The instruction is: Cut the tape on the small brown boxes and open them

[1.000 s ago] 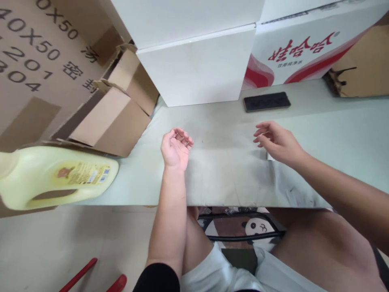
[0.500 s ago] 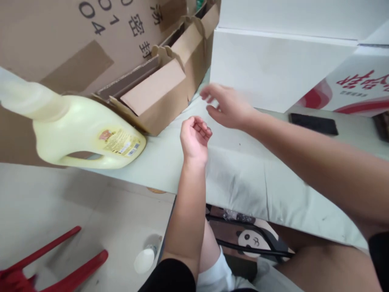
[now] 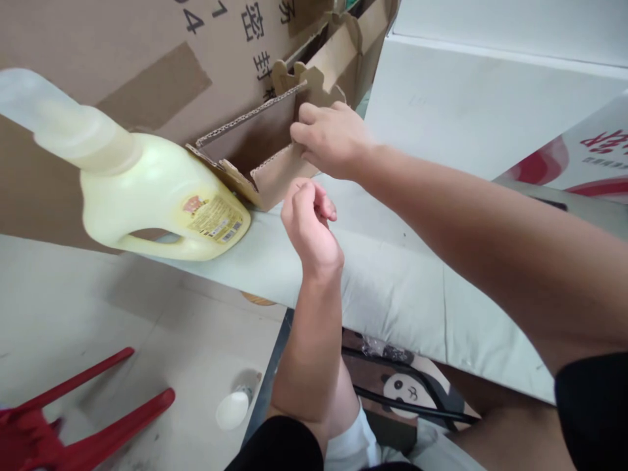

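My right hand (image 3: 333,137) is closed over the front edge of an open cardboard box (image 3: 277,173), its fingertips partly hidden inside the rim. The box is narrow and brown, with a dark inside and a notched end wall. Just in front of it is my left hand (image 3: 311,222), its fingers curled loosely toward the palm, with nothing visible in them. To the left, a pale yellow jug-like bottle (image 3: 152,196) with a handle, a printed label and a translucent cap stands by the box's end.
A large cardboard carton (image 3: 147,85) with black print rises behind. More brown boxes (image 3: 338,59) continue the row. A white box (image 3: 441,98) stands at the right on the pale green cloth (image 3: 392,288). Red plastic legs (image 3: 118,418) and a white cup (image 3: 232,410) are at floor level.
My right hand has moved left onto the box's front edge and closed there. The box's front flap, folded over before, no longer covers the opening. My left hand has turned slightly inward.
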### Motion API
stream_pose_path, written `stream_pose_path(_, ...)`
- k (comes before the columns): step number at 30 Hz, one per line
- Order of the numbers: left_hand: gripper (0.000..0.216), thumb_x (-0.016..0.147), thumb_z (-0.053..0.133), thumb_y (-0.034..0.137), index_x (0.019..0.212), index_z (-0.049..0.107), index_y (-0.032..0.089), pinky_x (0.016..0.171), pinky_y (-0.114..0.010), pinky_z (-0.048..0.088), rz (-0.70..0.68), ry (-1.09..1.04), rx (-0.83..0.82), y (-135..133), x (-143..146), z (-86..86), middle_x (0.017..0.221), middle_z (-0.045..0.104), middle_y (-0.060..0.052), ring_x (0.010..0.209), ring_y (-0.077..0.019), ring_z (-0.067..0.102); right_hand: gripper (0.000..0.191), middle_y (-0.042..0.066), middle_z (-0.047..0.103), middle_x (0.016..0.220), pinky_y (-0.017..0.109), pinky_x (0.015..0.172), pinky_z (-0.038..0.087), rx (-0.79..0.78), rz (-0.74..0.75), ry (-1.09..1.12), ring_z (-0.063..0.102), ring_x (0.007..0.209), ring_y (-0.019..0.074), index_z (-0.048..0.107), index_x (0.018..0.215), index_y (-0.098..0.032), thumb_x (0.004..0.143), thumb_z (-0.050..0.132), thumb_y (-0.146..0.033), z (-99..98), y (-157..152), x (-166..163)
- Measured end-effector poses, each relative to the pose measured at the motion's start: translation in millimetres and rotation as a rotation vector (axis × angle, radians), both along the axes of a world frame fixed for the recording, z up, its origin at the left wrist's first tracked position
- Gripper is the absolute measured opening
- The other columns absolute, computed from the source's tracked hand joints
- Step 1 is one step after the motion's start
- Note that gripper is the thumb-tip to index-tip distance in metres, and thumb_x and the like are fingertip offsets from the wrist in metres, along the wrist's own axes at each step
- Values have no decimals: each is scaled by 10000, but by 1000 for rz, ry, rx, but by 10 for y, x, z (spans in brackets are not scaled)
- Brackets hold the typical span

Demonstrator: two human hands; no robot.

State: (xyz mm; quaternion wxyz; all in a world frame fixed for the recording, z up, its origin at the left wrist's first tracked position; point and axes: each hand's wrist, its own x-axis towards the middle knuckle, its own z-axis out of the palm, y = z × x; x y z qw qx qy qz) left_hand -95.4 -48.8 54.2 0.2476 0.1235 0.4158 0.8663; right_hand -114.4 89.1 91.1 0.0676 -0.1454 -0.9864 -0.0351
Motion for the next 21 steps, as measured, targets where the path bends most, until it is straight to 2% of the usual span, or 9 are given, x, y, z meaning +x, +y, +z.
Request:
stream_pose_path(3,440,986,547,225,555,465,193,487,-241,291,76,166,76,-190,138,276,518,349,35,439,-82,340,41,29,666,1060,500,1030,518,-19,24,104,703,1118,274,587,992,-204,1004,564,-236,-66,-25,228)
stream_pose_path(6,481,982,410,132,515,503,193,465,-246,272,51,214,159,-366,227,523,465,330,19,403,-89,308,201,27,667,888,430,933,513,-68,38,256,709,1024,257,604,986,-229,1052,433,-311,-90,-102,658)
stream_pose_path(8,532,1007,321,126,516,512,198,456,-244,283,24,210,170,-415,245,603,445,315,13,392,-99,309,229,34,688,871,411,880,502,-60,14,271,704,968,252,632,1036,-245,1048,418,-324,-79,-164,1076)
stream_pose_path(10,545,1044,310,172,531,491,199,453,-234,295,29,187,129,-388,254,603,456,312,18,390,-96,318,220,49,722,907,417,839,485,-49,-51,268,700,938,262,663,1063,-256,1025,460,-333,-60,-217,1564)
stream_pose_path(13,499,1043,389,218,550,468,197,451,-223,296,23,158,81,-234,302,490,479,304,33,391,-86,319,218,44,759,927,417,753,461,-53,-147,321,699,865,255,699,1073,-304,1005,502,-366,-50,-300,2312)
stream_pose_path(17,420,977,467,174,559,489,198,460,-221,307,-68,173,47,48,440,203,494,329,41,412,-89,339,203,32,781,946,455,676,462,-14,-226,447,709,771,274,702,1129,-384,960,601,-339,-87,-533,3094)
stream_pose_path(19,374,951,533,184,578,514,200,482,-217,329,-123,216,-29,199,489,-8,522,375,41,442,-93,387,342,35,769,1015,524,744,513,-20,-314,536,733,880,326,656,1250,-462,937,634,-325,-145,-679,3340)
stream_pose_path(21,334,930,557,181,597,553,204,529,-221,376,-195,306,-137,350,496,-258,533,434,32,499,-116,452,459,27,745,1068,589,844,545,-7,-398,778,729,1018,368,610,1321,-551,913,654,-345,-255,-776,3502)
